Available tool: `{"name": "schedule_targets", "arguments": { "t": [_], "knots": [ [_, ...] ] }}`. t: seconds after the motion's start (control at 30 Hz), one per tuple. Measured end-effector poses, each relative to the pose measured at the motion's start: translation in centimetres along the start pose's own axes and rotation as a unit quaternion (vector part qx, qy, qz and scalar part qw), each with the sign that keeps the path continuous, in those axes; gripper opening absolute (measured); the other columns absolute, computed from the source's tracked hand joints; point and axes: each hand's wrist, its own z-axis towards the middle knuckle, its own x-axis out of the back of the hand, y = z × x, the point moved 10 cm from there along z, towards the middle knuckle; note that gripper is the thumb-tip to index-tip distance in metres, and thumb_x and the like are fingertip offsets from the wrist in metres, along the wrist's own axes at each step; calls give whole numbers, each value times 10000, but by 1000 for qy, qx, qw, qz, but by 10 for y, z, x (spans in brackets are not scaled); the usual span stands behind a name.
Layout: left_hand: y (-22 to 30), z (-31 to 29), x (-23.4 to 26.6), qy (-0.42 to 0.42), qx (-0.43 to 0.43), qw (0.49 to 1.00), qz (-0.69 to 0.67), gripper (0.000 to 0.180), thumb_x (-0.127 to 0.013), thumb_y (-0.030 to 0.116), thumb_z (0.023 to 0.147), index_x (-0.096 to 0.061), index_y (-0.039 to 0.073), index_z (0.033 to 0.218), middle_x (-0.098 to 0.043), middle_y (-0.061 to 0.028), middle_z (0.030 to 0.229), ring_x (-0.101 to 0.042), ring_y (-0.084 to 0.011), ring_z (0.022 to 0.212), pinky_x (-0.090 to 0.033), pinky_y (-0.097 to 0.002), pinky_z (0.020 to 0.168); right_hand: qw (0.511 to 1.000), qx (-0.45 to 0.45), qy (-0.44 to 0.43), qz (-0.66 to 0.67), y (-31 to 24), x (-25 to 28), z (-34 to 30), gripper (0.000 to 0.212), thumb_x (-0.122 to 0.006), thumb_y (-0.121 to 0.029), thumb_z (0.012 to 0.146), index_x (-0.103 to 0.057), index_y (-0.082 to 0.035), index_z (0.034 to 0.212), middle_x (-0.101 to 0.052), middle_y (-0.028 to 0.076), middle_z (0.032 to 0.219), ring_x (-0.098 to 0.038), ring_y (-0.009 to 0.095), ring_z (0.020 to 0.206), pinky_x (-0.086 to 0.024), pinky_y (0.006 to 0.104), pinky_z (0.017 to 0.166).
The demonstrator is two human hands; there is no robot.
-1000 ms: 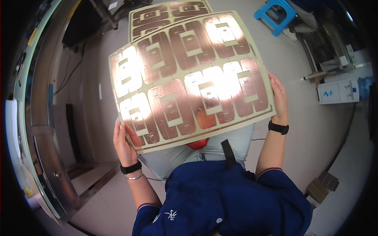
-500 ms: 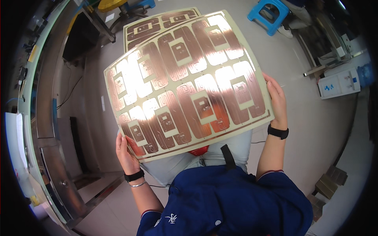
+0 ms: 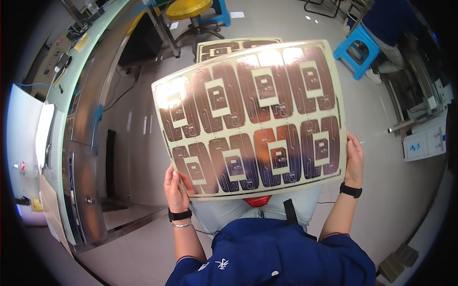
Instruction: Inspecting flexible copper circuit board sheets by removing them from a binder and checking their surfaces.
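Note:
A large circuit board panel (image 3: 250, 126) with rows of copper-coloured patterns on a pale base is held up above my lap. My left hand (image 3: 175, 190) grips its lower left corner, thumb on the near face. On the opposite side, my right hand (image 3: 354, 159) is closed around the right edge; part of its fingers is hidden behind the panel. Bright glare covers the panel's upper left and part of its top. Beyond the top edge shows a second, similar panel (image 3: 219, 49), mostly hidden by the first.
Along the left runs a glass-topped workbench (image 3: 71, 76) with a metal frame. A yellow round stool (image 3: 188, 8) stands at the far side. A person in dark blue (image 3: 391, 21) is by a blue plastic stool (image 3: 358, 52) at upper right. A white box (image 3: 423, 144) lies at right.
My view has shifted, so the surroundings sit differently. The panel has turned to a more level angle, and the glare has shrunk toward its upper left. Both hands keep their hold.

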Motion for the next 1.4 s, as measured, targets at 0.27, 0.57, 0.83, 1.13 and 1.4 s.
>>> {"name": "schedule_targets", "arguments": {
  "t": [0.27,0.57,0.83,1.13,1.4],
  "knots": [
    [12,9,-5,-158,75,982,77,324,-499,158,922,-467,-2,1202,-634,-82,976,-619,-131,772,-506,-236,675,990,-48,-134,18,-5,-21,3,349,-490,-206,919,-489,37,1169,-597,78,1066,-578,122,928,-470,253,793],
    [-11,-44,-131,-237,106,905,-336,424,-461,349,930,-440,48,1228,-499,-130,1232,-464,-251,1160,-367,-398,998,974,-93,-43,203,56,-64,-10,282,-442,-167,946,-475,-40,1195,-568,65,1049,-553,137,951,-461,283,828],
    [-37,-48,-122,-163,137,968,-133,398,-562,219,893,-436,42,1227,-530,-60,1181,-509,-156,1083,-425,-332,921,945,-110,-51,304,88,-49,-16,423,-451,-211,943,-358,-46,1322,-579,67,1074,-581,162,945,-489,311,861],
    [-33,-32,-72,-148,126,981,-15,424,-532,299,911,-463,35,1235,-549,-40,1174,-498,-118,1067,-375,-279,934,957,-112,-230,135,18,-44,10,478,-330,-306,975,-348,13,1330,-622,150,1019,-605,169,935,-493,266,811],
    [-32,-27,-58,-120,113,986,36,404,-558,257,900,-473,28,1222,-552,-31,1147,-501,-96,1031,-384,-266,917,990,-50,-113,-63,9,-76,6,361,-425,-158,950,-464,58,1236,-577,121,1138,-567,140,1000,-456,253,852]
  ]
}}
